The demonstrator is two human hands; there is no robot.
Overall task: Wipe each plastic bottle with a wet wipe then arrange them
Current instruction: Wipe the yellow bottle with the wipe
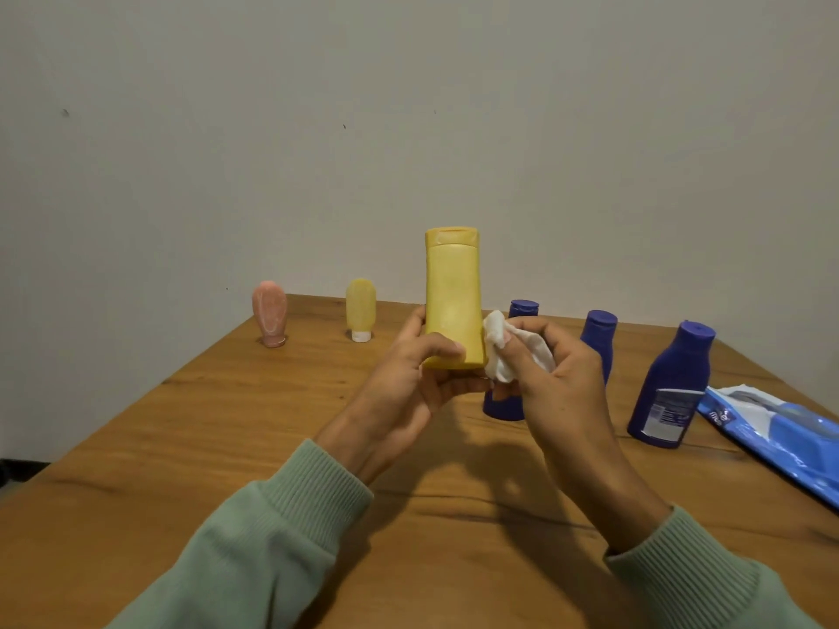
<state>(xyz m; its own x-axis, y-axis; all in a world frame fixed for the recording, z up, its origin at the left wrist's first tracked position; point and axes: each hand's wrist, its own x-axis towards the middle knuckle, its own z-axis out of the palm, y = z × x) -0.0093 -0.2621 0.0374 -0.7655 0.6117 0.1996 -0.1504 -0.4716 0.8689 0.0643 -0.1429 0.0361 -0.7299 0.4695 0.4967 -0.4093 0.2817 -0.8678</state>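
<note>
Tall yellow bottle (453, 301) upright, cap up, held above table (227, 424) centre. Left hand (408, 379) grips its base: thumb curled across front, other fingers mostly hidden behind. Right hand (554, 383), at bottle's 4 o'clock, pinches crumpled wet wipe (504, 347) against lower right edge.

Pink tube (269, 313) and small yellow tube (360, 308) stand cap-down at 10 o'clock, far edge.

Blue bottles at 3 o'clock:
- first blue bottle (523, 308) mostly hidden by hands
- second blue bottle (599, 331) partly hidden
- third blue bottle (672, 383) clear, label unreadable

Wipes pack (781, 429) cut off by frame edge.

yellow bottle (453, 301) upright above tabletop (227, 447), cap up; crumpled white wet wipe (499, 351) touching its lower right edge. Three blue bottles (672, 383) upright at right; pink tube (269, 313), yellow tube (360, 308) cap-down far left.
</note>
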